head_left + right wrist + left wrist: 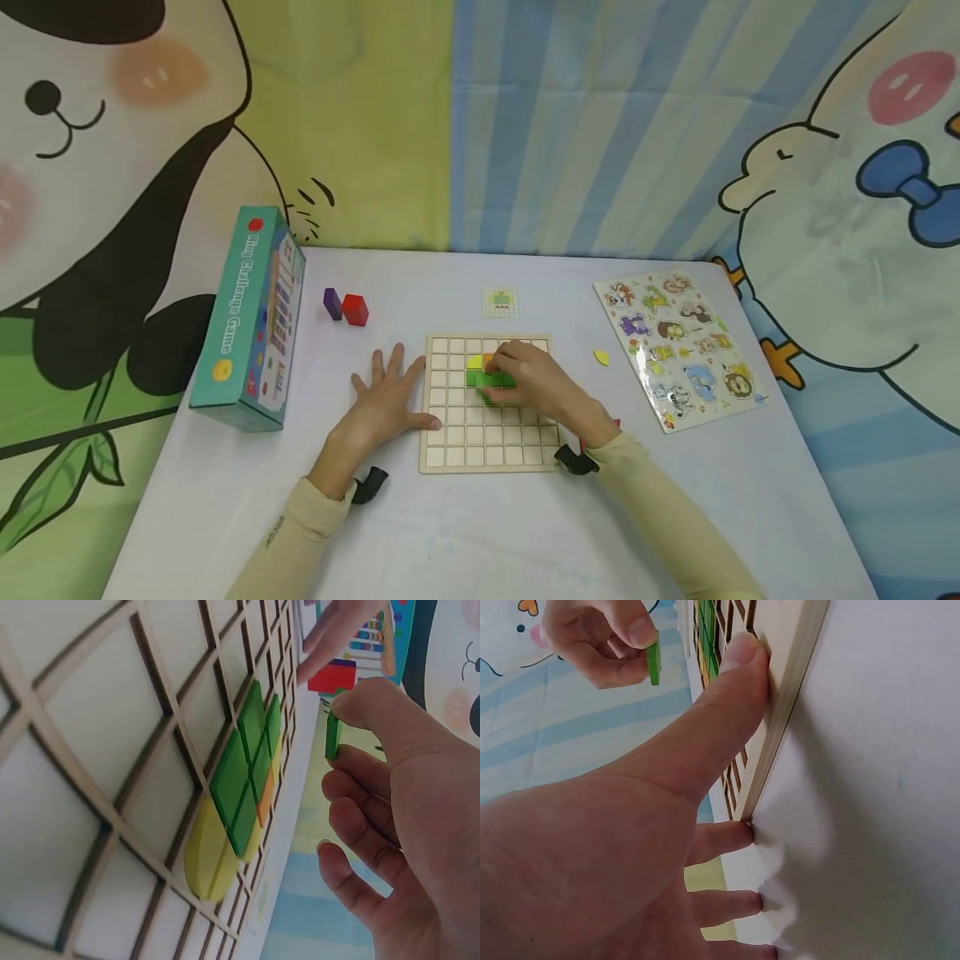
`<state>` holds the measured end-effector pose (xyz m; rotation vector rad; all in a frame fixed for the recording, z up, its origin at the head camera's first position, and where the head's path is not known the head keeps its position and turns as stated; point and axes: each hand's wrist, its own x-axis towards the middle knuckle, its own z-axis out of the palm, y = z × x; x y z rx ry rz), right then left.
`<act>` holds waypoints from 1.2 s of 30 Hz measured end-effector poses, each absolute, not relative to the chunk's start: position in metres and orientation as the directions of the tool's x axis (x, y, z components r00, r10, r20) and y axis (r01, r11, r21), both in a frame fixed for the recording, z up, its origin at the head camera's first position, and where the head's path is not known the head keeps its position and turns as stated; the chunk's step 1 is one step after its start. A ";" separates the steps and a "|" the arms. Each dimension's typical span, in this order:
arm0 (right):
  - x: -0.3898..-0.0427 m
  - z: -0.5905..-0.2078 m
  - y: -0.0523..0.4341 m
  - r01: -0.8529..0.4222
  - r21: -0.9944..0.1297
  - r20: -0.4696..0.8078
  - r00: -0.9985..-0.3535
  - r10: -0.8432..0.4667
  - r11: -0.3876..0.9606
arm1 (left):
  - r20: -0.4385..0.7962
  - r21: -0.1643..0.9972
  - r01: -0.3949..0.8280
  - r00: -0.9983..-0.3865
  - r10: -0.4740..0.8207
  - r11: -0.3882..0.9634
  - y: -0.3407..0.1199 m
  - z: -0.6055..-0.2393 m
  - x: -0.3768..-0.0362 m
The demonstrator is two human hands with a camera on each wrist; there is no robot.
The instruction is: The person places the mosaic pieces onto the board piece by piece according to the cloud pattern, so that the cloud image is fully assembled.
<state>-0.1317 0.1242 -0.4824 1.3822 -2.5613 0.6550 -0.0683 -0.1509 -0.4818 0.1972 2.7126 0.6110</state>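
A wooden grid board (450, 437) lies on the white table in front of me. My left hand (382, 408) has its fingers spread on the table, with the thumb pressing on the board's left edge. Over the board, my right hand (536, 379) pinches a small green tile (333, 735) between thumb and index finger, held above the grid in both wrist views. Several green tiles (244, 772) sit in neighbouring cells of the grid. Beside them are an orange tile (266, 799) and rounded yellow pieces (206, 862). In the head view my right hand hides part of this group.
Behind the board lies a small pattern card (500, 302). A purple block (332, 304), a red block (356, 310) and a tall teal game box (236, 333) stand at left. To the right are a loose yellow piece (602, 357) and an animal puzzle board (678, 342).
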 end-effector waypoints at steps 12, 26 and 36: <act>-0.125 -0.496 0.111 -0.822 -0.301 0.295 -0.562 -0.773 0.483 | -0.315 0.424 0.058 -0.926 0.208 0.904 -0.149 -0.480 -0.069; -0.121 -0.504 0.110 -0.815 -0.262 0.262 -0.575 -0.775 0.516 | -0.300 0.443 0.060 -0.930 0.211 0.894 -0.150 -0.480 -0.068; -0.120 -0.504 0.110 -0.813 -0.270 0.260 -0.578 -0.774 0.516 | -0.300 0.436 0.063 -0.930 0.211 0.898 -0.150 -0.481 -0.068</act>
